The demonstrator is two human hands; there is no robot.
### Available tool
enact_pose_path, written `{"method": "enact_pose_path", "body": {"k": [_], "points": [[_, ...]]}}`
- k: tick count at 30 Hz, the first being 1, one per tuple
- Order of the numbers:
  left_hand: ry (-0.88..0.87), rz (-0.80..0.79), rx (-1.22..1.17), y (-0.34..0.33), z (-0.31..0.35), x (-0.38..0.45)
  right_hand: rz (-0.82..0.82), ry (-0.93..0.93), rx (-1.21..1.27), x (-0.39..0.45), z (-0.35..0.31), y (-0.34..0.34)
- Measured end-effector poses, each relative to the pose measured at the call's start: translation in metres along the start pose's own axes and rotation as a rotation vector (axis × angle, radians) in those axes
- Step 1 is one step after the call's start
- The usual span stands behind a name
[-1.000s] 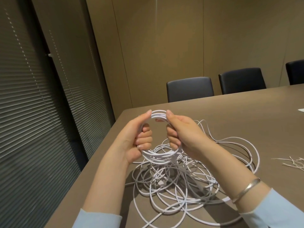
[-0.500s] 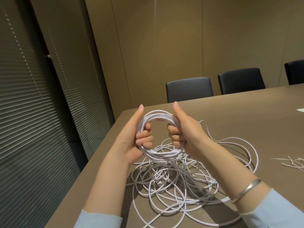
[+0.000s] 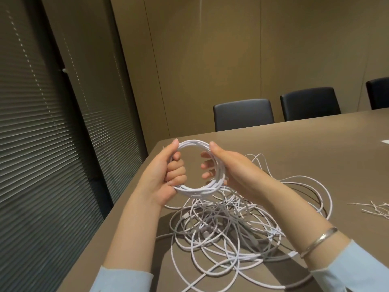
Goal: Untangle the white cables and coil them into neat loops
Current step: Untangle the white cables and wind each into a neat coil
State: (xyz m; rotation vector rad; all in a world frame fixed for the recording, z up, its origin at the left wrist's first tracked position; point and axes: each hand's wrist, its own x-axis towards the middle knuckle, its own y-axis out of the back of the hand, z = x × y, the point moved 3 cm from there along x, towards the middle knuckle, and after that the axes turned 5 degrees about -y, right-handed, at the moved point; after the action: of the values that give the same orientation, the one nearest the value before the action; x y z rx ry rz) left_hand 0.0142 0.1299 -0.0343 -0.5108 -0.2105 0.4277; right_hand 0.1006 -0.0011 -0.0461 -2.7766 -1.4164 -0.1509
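- Your left hand (image 3: 163, 173) has its fingers curled round the left side of the cable coil (image 3: 195, 187), held up above the table (image 3: 315, 144).
- Your right hand (image 3: 229, 167) grips the coil's right side, fingers wrapped through it.
- The loose cables (image 3: 242, 224) lie tangled on the table below.

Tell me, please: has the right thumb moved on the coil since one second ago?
Yes. The right hand thumb, earlier at the top middle of the coil, now sits further right on it, toward the black chair.
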Motion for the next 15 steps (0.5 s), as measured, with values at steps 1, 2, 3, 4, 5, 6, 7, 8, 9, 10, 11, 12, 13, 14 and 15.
{"method": "enact_pose_path", "body": {"k": [1,2,3,4,5,6,7,8,9,10,11,12,13,14,15], "points": [[-0.025,0.025,-0.019,0.004,0.002,0.001,-0.04,-0.004,-0.115,-0.002,0.0,0.001],[-0.05,0.049,-0.037,0.009,0.005,0.002,-0.104,-0.013,-0.223,-0.005,0.0,0.003],[-0.073,0.072,-0.058,0.013,0.008,0.003,-0.178,-0.037,-0.324,-0.009,0.001,0.005],[-0.096,0.093,-0.082,0.018,0.012,0.003,-0.245,-0.073,-0.425,-0.012,0.004,0.007],[-0.119,0.114,-0.105,0.024,0.015,0.003,-0.29,-0.108,-0.516,-0.015,0.006,0.01],[-0.141,0.137,-0.126,0.03,0.02,0.003,-0.298,-0.135,-0.582,-0.015,0.009,0.014],[-0.161,0.161,-0.141,0.036,0.024,0.003,-0.258,-0.15,-0.613,-0.014,0.011,0.018],[-0.177,0.184,-0.154,0.044,0.029,0.003,-0.178,-0.153,-0.619,-0.012,0.012,0.025],[-0.19,0.208,-0.165,0.051,0.033,0.003,-0.08,-0.14,-0.616,-0.009,0.01,0.031],[-0.201,0.231,-0.175,0.058,0.036,0.003,0.015,-0.118,-0.619,-0.008,0.008,0.038],[-0.209,0.252,-0.184,0.063,0.037,0.002,0.095,-0.091,-0.634,-0.008,0.004,0.044],[-0.214,0.267,-0.191,0.067,0.038,0.002,0.16,-0.062,-0.667,-0.008,0.001,0.049],[-0.216,0.275,-0.195,0.069,0.038,0.001,0.215,-0.034,-0.718,-0.008,-0.002,0.051],[-0.218,0.278,-0.196,0.07,0.037,0.001,0.269,-0.01,-0.783,-0.007,-0.003,0.054],[-0.223,0.279,-0.193,0.07,0.037,0.002,0.328,0.012,-0.858,-0.006,-0.004,0.056]]}}
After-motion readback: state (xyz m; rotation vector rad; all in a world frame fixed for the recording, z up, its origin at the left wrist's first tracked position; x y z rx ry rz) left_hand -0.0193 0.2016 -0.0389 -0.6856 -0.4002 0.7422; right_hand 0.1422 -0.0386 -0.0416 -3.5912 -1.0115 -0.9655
